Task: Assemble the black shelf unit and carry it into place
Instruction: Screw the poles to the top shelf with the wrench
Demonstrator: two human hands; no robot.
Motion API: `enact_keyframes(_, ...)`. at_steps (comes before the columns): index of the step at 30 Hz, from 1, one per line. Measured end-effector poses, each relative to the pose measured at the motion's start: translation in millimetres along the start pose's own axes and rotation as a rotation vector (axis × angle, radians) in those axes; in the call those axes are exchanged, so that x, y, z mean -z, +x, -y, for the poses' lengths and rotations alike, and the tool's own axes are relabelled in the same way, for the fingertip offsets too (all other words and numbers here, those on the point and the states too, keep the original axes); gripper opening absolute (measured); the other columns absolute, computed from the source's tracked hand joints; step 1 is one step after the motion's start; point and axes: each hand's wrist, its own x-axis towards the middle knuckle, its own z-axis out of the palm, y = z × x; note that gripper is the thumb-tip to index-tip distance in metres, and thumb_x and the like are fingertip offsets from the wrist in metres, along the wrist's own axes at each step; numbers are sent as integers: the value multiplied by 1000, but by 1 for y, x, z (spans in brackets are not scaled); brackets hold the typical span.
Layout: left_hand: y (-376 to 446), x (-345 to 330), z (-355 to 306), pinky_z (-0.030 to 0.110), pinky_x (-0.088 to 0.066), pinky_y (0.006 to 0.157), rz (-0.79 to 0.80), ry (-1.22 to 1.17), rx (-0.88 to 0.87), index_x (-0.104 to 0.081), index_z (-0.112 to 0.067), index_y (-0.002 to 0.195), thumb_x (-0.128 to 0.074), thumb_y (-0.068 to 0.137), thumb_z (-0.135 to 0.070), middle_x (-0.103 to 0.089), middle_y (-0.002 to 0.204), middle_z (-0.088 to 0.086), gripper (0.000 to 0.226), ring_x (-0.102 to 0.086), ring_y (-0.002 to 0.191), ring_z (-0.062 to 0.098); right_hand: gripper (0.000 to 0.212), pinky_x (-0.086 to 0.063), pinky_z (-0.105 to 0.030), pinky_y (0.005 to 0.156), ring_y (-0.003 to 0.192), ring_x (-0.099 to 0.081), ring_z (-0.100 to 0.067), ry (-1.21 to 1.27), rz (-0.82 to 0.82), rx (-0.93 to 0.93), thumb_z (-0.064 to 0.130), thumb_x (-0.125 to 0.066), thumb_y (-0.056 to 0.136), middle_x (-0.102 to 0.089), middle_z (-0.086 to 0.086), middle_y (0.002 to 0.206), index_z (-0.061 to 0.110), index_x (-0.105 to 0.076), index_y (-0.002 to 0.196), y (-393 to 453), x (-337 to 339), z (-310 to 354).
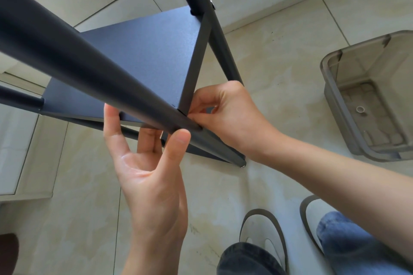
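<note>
Now black shelf unit (143,56) corner post between both hands, left hand (147,163) fingers apart beneath, right hand (225,111) fingers pinching the joint.

Bare hands (154,176) and forearms, blue jeans (353,243), grey-rimmed pale slippers (263,227) on both feet
</note>
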Motion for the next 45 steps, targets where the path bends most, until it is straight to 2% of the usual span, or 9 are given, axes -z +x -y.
enact_keyframes(3,0,0,-1,23,-51,92,-1,-11,-6,-17,-22,158,-68,80,-5,-72,106,-6,94,-67,102,11,26,-43,-11,61,63,-62,-3,-11,-31,13,-1,-74,79,-70,8,69,23,-71,70,-4,2,-6)
enact_keyframes(7,0,1,-1,24,-51,92,0,-3,-2,-19,-23,158,-69,80,-6,-72,106,-6,94,-66,104,11,16,-52,-32,66,72,-65,-18,22,-103,35,4,-77,80,-74,9,77,20,-76,78,-11,12,-11)
enact_keyframes(10,1,0,-1,24,-51,93,-4,2,11,-23,-27,155,-69,80,-6,-72,110,-5,91,-66,106,13,18,-45,-22,60,66,-55,-25,25,-102,63,7,-78,81,-73,13,77,25,-75,79,-12,22,-6)
enact_keyframes(12,1,0,-1,25,-51,94,-13,1,13,-24,-28,154,-69,80,-6,-73,111,-3,89,-67,106,13,19,-41,-17,60,60,-48,-15,23,-99,79,7,-77,81,-70,18,73,26,-75,78,-10,27,-1)
enact_keyframes(14,0,-1,-1,26,-50,95,-19,4,14,-23,-27,154,-68,80,-5,-73,110,-3,89,-68,105,15,20,-41,-20,60,59,-46,-10,14,-112,92,6,-76,82,-67,22,70,26,-75,78,-7,29,3)
enact_keyframes(19,0,0,-1,25,-51,94,-31,25,20,-20,-21,156,-67,83,8,-75,107,-4,91,-69,105,14,19,-45,-22,61,67,-52,-29,-17,-124,109,8,-76,82,-68,16,72,26,-75,78,-6,33,9)
enact_keyframes(23,1,-2,-2,23,-52,93,-24,7,13,-20,-19,156,-74,77,5,-75,109,-3,99,-69,106,13,17,-53,-37,69,73,-57,-36,-26,-138,98,8,-76,82,-72,11,76,24,-76,78,-9,33,8)
enact_keyframes(30,1,1,-2,25,-52,94,-24,-15,15,-21,-20,156,-67,81,2,-74,110,-2,91,-69,108,14,13,-37,-12,59,56,-43,-9,-63,-131,86,8,-77,81,-68,16,70,21,-78,80,-14,30,7)
enact_keyframes(45,2,-3,-5,28,-52,94,-49,-31,17,-29,-22,152,-70,76,-3,-74,104,-2,89,-70,102,15,11,-37,-10,60,56,-48,-3,-117,-133,73,6,-77,80,-71,12,75,17,-78,81,-18,15,0)
